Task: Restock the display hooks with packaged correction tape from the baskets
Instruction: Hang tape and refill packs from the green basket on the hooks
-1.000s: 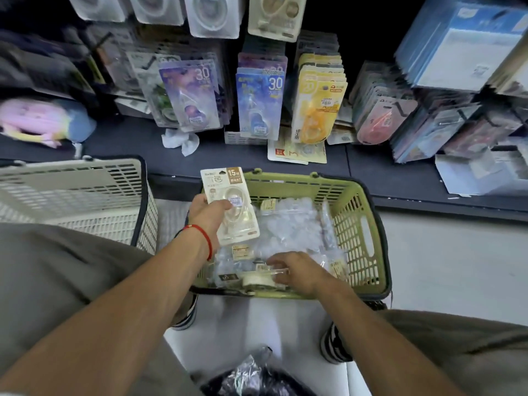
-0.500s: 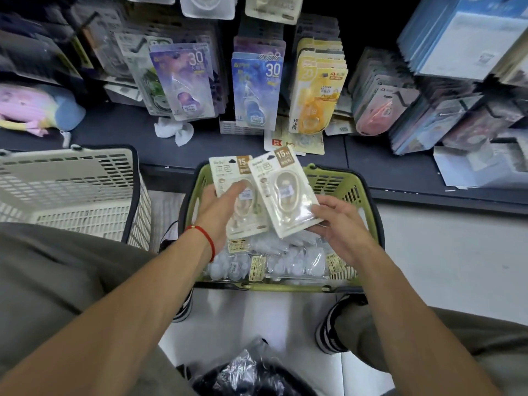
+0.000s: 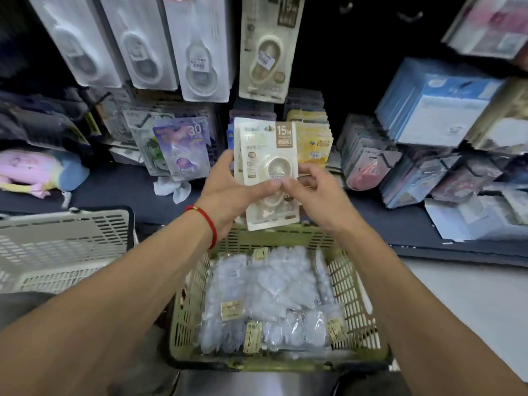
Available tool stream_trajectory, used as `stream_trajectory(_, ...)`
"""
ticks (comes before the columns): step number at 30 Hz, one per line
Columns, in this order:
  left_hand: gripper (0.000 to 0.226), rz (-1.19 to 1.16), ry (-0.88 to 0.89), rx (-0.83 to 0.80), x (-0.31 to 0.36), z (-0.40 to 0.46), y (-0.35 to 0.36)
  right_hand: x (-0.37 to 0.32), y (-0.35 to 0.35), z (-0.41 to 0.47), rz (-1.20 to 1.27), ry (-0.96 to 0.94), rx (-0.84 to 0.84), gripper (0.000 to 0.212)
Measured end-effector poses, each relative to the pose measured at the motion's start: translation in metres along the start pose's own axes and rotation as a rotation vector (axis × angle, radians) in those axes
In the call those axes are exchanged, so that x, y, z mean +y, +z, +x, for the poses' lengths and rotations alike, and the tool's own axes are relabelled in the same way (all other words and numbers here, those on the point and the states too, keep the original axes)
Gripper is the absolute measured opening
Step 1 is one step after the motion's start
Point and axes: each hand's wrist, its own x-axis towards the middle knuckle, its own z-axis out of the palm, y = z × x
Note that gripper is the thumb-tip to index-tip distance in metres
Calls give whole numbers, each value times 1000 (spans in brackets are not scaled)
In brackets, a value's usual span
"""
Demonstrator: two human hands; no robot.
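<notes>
Two cream correction tape packs marked 15M are stacked together and held up above the green basket. My left hand grips them from the left with its thumb across the front. My right hand pinches their right edge. The basket holds several clear-wrapped packs with small yellow labels. On the hooks above hangs a matching cream 15M pack beside several white-grey packs.
A beige basket stands at the left. A dark shelf carries a pastel plush toy and crumpled white paper. Purple, yellow, pink and blue packs hang or lean across the middle and right. Pale floor lies at the right.
Both hands rose from the basket toward the display. The two packs, held apart half a second ago, are now stacked together. The view tilted up and shows the upper hooks.
</notes>
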Motion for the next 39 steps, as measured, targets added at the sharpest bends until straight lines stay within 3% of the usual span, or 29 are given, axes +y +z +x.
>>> stream_trajectory(2, 86, 27, 103, -19, 31, 17, 2, -28, -6, 20, -31, -83, 49, 18)
stream_trajectory(4, 82, 52, 179, -30, 56, 32, 1, -52, -14, 37, -52, -146, 87, 21)
stream_trajectory(8, 45, -119, 185, -27, 85, 53, -8, -85, -26, 59, -37, -243, 135, 29)
stream_trajectory(12, 30, -66, 222, 175, 96, 59, -24, -93, -30, 66, -7, -319, 190, 24)
stream_trajectory(20, 30, 78, 439, 466, 98, 50, -45, -107, -16, 80, 29, -359, 192, 29)
stream_trajectory(26, 37, 73, 492, 547, 98, 50, -44, -112, -7, 84, 75, -335, 282, 31)
stream_trajectory(30, 46, 78, 506, 548, 96, 51, -42, -105, -5, 90, -185, -245, 382, 62)
stream_trajectory(32, 48, 69, 505, 509, 94, 53, -40, -104, -4, 90, -290, -305, 413, 54)
stream_trajectory(35, 49, 9, 476, 397, 91, 55, -33, -108, 0, 89, -165, -378, 157, 24)
stream_trajectory(37, 50, -12, 465, 317, 89, 55, -27, -108, 5, 88, -86, -366, -39, 29)
stream_trajectory(39, 53, -2, 460, 257, 86, 57, -23, -107, 8, 87, 26, -350, -77, 31)
